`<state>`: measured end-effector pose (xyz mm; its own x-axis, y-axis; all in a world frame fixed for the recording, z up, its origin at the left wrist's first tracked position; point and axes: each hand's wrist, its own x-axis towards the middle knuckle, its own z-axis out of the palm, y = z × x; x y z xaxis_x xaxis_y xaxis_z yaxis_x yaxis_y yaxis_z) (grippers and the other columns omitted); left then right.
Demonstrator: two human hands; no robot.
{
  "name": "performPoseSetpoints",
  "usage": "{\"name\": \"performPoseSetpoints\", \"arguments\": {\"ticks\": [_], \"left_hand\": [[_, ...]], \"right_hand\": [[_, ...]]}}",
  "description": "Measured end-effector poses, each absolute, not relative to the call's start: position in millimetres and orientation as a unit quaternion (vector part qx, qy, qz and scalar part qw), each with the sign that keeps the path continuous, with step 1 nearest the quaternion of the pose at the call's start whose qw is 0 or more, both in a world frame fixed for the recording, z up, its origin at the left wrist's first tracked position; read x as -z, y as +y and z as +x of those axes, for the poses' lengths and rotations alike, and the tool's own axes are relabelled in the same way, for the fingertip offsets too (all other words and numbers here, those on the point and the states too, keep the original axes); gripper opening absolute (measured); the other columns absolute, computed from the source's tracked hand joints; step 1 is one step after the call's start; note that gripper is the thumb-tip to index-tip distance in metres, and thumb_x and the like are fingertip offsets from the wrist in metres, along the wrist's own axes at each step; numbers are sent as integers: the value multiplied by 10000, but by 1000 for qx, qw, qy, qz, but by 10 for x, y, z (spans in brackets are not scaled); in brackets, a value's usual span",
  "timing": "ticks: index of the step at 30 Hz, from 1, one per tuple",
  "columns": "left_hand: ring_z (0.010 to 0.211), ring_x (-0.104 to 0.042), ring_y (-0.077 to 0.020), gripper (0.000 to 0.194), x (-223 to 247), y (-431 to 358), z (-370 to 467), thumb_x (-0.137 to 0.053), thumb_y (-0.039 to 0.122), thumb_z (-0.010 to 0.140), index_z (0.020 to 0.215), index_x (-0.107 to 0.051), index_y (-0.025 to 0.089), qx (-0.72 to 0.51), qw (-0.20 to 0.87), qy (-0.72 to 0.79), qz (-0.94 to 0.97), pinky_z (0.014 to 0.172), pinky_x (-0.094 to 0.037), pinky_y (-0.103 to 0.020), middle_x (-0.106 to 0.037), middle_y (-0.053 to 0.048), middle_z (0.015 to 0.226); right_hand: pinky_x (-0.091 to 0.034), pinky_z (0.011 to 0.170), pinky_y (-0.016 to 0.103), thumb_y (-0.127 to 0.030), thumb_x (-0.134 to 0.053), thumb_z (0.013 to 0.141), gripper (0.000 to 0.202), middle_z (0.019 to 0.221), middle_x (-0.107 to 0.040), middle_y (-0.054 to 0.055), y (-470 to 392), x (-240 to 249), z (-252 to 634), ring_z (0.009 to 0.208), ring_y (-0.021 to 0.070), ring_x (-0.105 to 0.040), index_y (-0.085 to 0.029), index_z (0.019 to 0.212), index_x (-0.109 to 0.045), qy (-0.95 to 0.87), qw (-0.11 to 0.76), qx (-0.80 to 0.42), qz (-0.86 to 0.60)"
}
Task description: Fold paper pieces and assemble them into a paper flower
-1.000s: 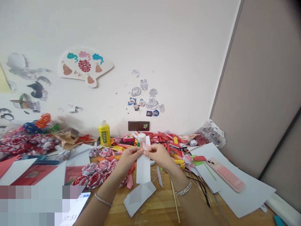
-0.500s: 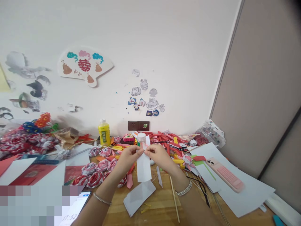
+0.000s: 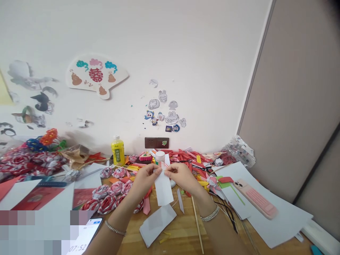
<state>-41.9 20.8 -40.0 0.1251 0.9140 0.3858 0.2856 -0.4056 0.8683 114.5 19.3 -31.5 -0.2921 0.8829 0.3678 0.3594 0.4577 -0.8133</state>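
Observation:
A strip of white paper (image 3: 164, 189) hangs down over the table, pinched near its top edge between both hands. My left hand (image 3: 147, 177) is closed on its left side, thumb against forefinger. On the other side, my right hand (image 3: 180, 176) grips the paper with the fingertips close to those of the left. A bit of pink shows at the fingertips, too small to make out. Below the strip lies a stack of white paper pieces (image 3: 158, 225) on the wooden table (image 3: 132, 237). Just behind the hands stands a white-capped bottle (image 3: 160, 156), partly hidden.
Rolled red, pink and white paper roses (image 3: 107, 203) lie on the left. A yellow drink bottle (image 3: 117, 150) stands at the back. A thin wooden stick (image 3: 198, 225), white sheets (image 3: 276, 219) and a pink phone (image 3: 256, 198) are on the right. Another phone (image 3: 86, 235) shows at lower left.
The lower end of the paper strip has swung slightly to the right. Both hands keep their pinch on it, with the right fingertips a little farther from the left.

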Motion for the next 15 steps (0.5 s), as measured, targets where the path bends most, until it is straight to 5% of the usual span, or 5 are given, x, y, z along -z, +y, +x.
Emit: {"name": "performPoseSetpoints", "arguments": {"ticks": [7,11,15], "left_hand": [[590,-540,-168,149,302,105,-437,-583,301,653,671,-674,185,-440,266,449,731,538,-371,-246,-632,-1,605],[560,-553,-162,117,312,105,-430,-656,296,589,572,-656,181,-535,322,449,639,527,-401,-246,-638,5,555],[614,-602,-171,221,326,99,-386,-650,349,619,719,-628,153,-614,385,437,533,588,-482,-287,-663,-19,651]], "right_hand": [[-339,586,227,-175,-588,756,115,684,-606,6,191,328,1138,670,132,-517,-163,643,-608,-825,363,-68,-428],[-353,668,256,-236,-571,785,88,762,-638,30,110,259,1120,794,172,-521,-193,756,-641,-801,392,36,-451],[-359,613,234,-247,-483,836,182,730,-657,5,-7,175,1136,663,138,-558,-221,949,-623,-801,406,34,-439]]}}
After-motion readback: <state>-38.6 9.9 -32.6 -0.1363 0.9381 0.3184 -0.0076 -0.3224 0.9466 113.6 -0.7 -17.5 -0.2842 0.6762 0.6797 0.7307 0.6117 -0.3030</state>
